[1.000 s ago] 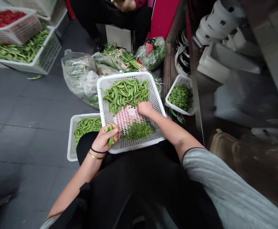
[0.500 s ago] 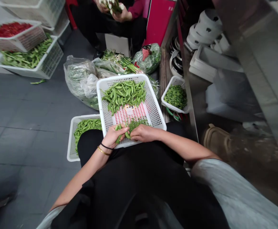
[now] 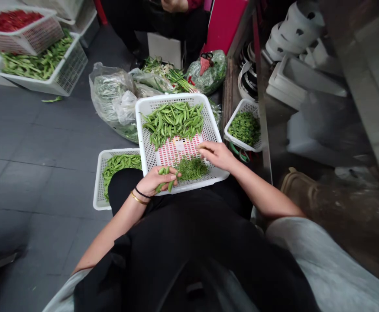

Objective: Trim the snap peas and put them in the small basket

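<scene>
A white perforated basket rests on my lap, tilted slightly. A heap of snap pea pods fills its far half, and a smaller pile of thin green trimmings lies near its front edge. My left hand is at the front left corner, closed around several pea pods, which stick out between thumb and fingers. Over the basket's right side is my right hand, above and beside the trimmings. Its fingers stretch leftward, a little apart, with nothing visible in them.
Another basket of pea pods stands on the floor by my left leg. Bagged greens lie beyond my lap; a small basket of leaves stands right. Stacked vegetable baskets are far left. A seated person is opposite.
My right hand has moved away from my left, up and to the right, uncovering the trimmings. My left hand still holds pods. The view has shifted slightly downward.
</scene>
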Demonstrator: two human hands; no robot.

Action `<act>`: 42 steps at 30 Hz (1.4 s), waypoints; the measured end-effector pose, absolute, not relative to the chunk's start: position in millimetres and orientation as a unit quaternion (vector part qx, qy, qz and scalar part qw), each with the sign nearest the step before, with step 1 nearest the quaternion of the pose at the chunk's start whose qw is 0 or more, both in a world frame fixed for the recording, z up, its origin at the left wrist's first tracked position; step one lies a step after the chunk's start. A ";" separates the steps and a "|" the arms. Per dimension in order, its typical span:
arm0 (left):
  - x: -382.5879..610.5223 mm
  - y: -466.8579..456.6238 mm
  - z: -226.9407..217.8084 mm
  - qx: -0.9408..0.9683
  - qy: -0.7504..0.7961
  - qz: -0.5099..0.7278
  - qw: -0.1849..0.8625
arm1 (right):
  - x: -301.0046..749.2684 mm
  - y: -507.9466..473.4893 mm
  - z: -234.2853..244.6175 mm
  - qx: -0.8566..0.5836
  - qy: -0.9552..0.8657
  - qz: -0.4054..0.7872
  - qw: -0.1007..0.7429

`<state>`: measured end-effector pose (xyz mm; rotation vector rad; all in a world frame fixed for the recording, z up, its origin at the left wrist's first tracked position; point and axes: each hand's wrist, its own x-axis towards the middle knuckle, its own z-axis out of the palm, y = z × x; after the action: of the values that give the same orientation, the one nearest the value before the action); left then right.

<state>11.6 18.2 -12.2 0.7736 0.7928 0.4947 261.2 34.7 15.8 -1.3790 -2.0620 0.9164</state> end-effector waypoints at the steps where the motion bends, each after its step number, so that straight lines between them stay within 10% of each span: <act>1: 12.0 18.5 -11.9 0.370 0.372 0.231 0.819 | 255.2 30.2 17.6 -0.486 -0.800 0.268 0.228; 7: 15.8 17.6 -0.2 0.551 0.424 0.205 0.689 | 212.4 13.0 11.6 -0.325 -0.927 0.163 0.087; 14: 8.7 8.3 12.5 0.597 0.458 0.396 0.526 | 220.0 23.8 -3.6 -0.368 -0.683 0.587 0.231; 17: -3.1 18.3 8.2 0.400 0.436 0.514 0.621 | 235.8 41.1 -13.1 -0.374 -0.669 0.635 0.093; 20: -13.9 30.4 2.1 0.255 0.348 0.503 0.749 | 247.7 75.9 -30.1 -0.455 -0.711 0.530 -0.077; 26: -10.1 27.3 -6.8 0.198 0.307 0.440 0.820 | 236.8 147.5 -78.7 -0.718 -0.657 0.206 -0.101; 42: 27.8 13.8 -28.2 0.323 0.505 0.360 0.715 | 205.2 5.8 -9.4 -0.377 -0.923 0.061 0.032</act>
<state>27.8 13.8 -28.2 0.7150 1.1192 0.7974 205.2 5.8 -9.4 -1.1621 -2.8434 0.1865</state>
